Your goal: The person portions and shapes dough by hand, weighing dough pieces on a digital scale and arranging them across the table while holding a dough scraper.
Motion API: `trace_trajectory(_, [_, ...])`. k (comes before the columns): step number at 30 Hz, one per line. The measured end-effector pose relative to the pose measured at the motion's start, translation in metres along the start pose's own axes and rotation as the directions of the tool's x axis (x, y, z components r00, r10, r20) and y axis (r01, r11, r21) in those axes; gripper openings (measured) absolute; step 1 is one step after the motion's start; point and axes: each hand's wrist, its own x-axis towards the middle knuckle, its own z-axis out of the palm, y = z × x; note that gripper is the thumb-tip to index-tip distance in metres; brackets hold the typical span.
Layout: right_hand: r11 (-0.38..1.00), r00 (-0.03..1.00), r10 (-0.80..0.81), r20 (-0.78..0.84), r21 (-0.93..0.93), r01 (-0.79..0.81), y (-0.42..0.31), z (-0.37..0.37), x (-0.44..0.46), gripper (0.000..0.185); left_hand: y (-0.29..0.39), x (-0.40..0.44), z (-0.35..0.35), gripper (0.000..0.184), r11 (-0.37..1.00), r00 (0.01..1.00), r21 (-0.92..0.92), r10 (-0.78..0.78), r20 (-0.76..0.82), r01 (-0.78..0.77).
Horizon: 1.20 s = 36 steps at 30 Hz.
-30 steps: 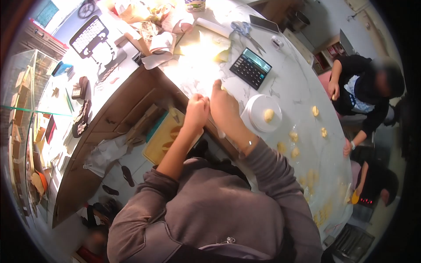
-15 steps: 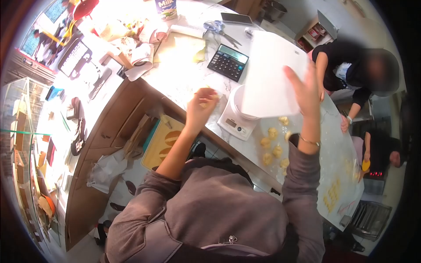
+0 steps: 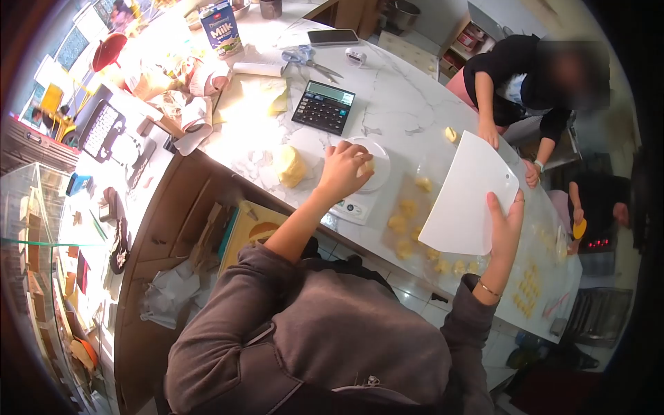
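My left hand (image 3: pixel 342 169) is over the round plate of a white kitchen scale (image 3: pixel 354 209). Its fingers curl around a small piece of yellow dough (image 3: pixel 369 165), which touches or sits just above the plate. Left of this hand a larger lump of dough (image 3: pixel 289 166) rests on the marble counter. My right hand (image 3: pixel 507 223), with a bracelet at the wrist, grips the edge of a thin white plastic sheet (image 3: pixel 465 200) and holds it tilted over the counter. Several dough pieces (image 3: pixel 403 225) lie between the scale and the sheet, partly hidden by the sheet.
A calculator (image 3: pixel 324 107), scissors (image 3: pixel 311 61), a phone (image 3: pixel 333 37), a small white timer (image 3: pixel 355 57) and a milk carton (image 3: pixel 220 29) stand or lie farther back. Across the counter, a person's hand (image 3: pixel 488 133) is beside the sheet. Rows of small dough pieces (image 3: pixel 527 294) lie at the right.
My right hand has lowered the white sheet and moved it right, off the scale. My left hand has moved right onto the scale plate. The large dough lump now shows on the counter.
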Motion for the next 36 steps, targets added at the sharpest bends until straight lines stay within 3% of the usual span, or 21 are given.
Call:
trace_trajectory(1, [1.000,1.000,0.016,-0.001,0.004,-0.016,0.002,-0.003,-0.003,0.042,0.001,-0.003,-0.005,0.036,1.000,1.000,0.024,-0.020,0.019,0.019])
trace_trajectory(4, [1.000,0.999,0.029,-0.037,0.000,-0.029,0.003,-0.011,-0.008,0.043,0.001,-0.011,-0.011,0.045,0.996,0.988,-0.090,-0.037,-0.149,0.024])
trace_trajectory(9, [0.995,0.991,0.056,-0.124,0.092,-0.045,0.013,-0.029,-0.019,0.046,-0.009,-0.038,-0.024,0.035,0.989,0.907,-0.117,-0.131,-0.400,0.091])
trace_trajectory(12, [0.980,0.984,0.088,-0.156,0.188,-0.058,0.024,-0.040,-0.021,0.046,-0.013,-0.052,-0.032,0.031,0.966,0.862,-0.208,-0.234,-0.450,0.154])
trace_trajectory(13, [0.973,0.981,0.104,-0.163,0.222,-0.066,0.027,-0.042,-0.020,0.046,-0.013,-0.053,-0.036,0.027,0.974,0.853,-0.160,-0.218,-0.475,0.160])
trace_trajectory(19, [0.926,0.964,0.195,-0.182,0.358,-0.120,0.034,-0.047,-0.017,0.050,-0.013,-0.053,-0.044,0.024,0.981,0.827,-0.106,-0.196,-0.527,0.165])
trace_trajectory(32, [0.928,0.971,0.170,-0.171,0.358,-0.100,0.041,-0.056,-0.016,0.052,-0.005,-0.047,-0.044,0.021,0.990,0.800,-0.083,-0.139,-0.583,0.112])
trace_trajectory(36, [0.936,0.975,0.178,-0.129,0.327,-0.128,0.039,-0.050,-0.015,0.052,-0.022,-0.068,-0.054,0.022,0.957,0.714,-0.126,-0.278,-0.643,0.260])
